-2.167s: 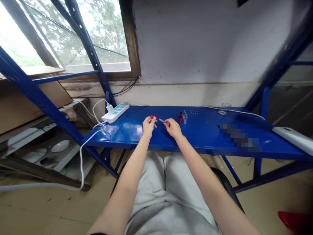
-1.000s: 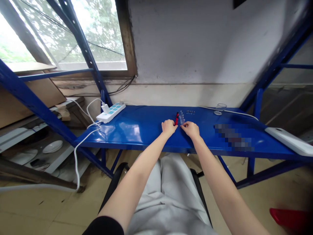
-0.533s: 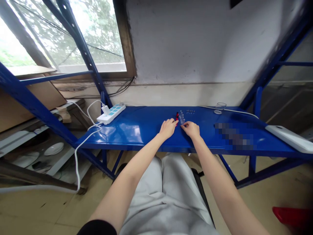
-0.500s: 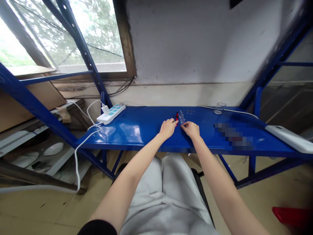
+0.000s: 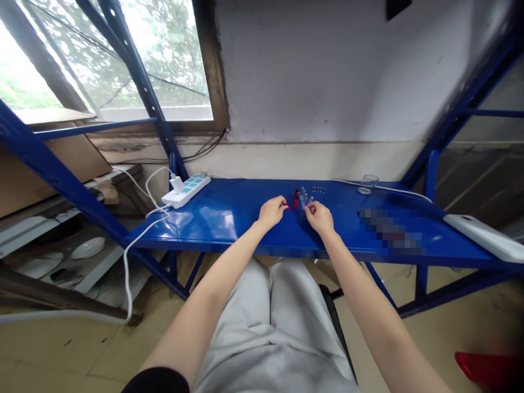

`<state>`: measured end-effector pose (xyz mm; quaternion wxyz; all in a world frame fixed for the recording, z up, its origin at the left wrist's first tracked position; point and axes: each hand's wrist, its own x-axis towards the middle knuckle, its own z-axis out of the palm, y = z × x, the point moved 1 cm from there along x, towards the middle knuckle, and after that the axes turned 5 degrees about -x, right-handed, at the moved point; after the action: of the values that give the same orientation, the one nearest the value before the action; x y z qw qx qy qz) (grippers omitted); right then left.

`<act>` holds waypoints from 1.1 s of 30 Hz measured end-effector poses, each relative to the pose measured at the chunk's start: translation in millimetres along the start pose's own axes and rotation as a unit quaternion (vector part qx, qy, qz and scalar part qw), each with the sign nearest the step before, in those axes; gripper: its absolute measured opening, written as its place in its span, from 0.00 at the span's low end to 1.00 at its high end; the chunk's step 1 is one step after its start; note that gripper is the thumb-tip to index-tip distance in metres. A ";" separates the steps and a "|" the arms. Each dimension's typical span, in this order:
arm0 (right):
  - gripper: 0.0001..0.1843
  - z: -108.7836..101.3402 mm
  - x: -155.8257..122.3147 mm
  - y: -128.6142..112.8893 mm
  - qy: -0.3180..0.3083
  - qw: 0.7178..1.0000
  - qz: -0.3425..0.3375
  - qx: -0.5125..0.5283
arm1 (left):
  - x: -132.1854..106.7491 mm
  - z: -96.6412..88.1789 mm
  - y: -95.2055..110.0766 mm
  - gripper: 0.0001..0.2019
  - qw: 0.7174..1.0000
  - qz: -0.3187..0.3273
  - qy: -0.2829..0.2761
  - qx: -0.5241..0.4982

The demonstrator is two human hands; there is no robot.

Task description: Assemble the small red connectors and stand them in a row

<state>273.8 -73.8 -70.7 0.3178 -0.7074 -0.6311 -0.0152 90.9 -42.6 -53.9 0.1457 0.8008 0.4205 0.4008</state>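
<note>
Both my hands rest over a blue metal shelf point(image 5: 229, 218). My left hand point(image 5: 271, 210) is closed in a pinch on a small red cap point(image 5: 285, 206). My right hand point(image 5: 319, 216) is closed on a small clear tube point(image 5: 310, 201), its fingers pressed together. Just beyond my fingers stands a cluster of small clear tubes point(image 5: 303, 195), with a red-and-black item point(image 5: 296, 197) at its left side. A row of tiny dark bits point(image 5: 319, 189) lies further back.
A white power strip point(image 5: 185, 190) with a plugged charger and white cable lies at the shelf's left end. A clear glass point(image 5: 367, 183) stands at the back right. A white flat device point(image 5: 483, 236) lies at the right end. Blue rack posts stand on both sides.
Both hands moved right to the tube cluster, then drew back slightly. My left hand has pulled away to the left with a red cap; my right hand has lifted a clear tube.
</note>
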 end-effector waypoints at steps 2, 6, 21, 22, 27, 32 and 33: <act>0.13 -1.7 -0.3 -7.0 0.030 0.999 -0.034 0.023 | -4.0 -14.9 -12.2 0.04 0.998 -0.020 0.049 -0.038; 0.13 -0.3 3.7 -39.5 0.032 0.995 -0.085 0.042 | -17.7 -39.1 -35.1 0.04 0.970 -0.056 0.213 -0.106; 0.09 46.6 -5.7 -113.6 -0.033 0.989 -0.116 -0.080 | -35.1 -47.6 -48.8 0.08 0.935 -0.080 0.293 -0.185; 0.09 45.8 -6.7 -113.6 -0.033 0.989 -0.120 -0.085 | -35.0 -47.2 -48.4 0.08 0.936 -0.080 0.290 -0.185; 0.10 42.0 -9.4 -114.9 -0.050 0.985 -0.123 -0.106 | -34.3 -46.4 -47.7 0.06 0.938 -0.084 0.276 -0.191; 0.10 40.8 -10.7 -116.4 -0.060 0.980 -0.137 -0.129 | -34.2 -46.1 -49.3 0.06 0.939 -0.080 0.276 -0.189; 0.10 40.7 -10.9 -116.7 -0.065 0.979 -0.140 -0.134 | -34.4 -46.2 -49.4 0.06 0.938 -0.080 0.278 -0.189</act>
<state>150.7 -64.2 -57.6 0.1732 -0.6475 -0.7356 -0.0981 17.0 -44.8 -70.6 0.2032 0.5790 0.4232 0.6666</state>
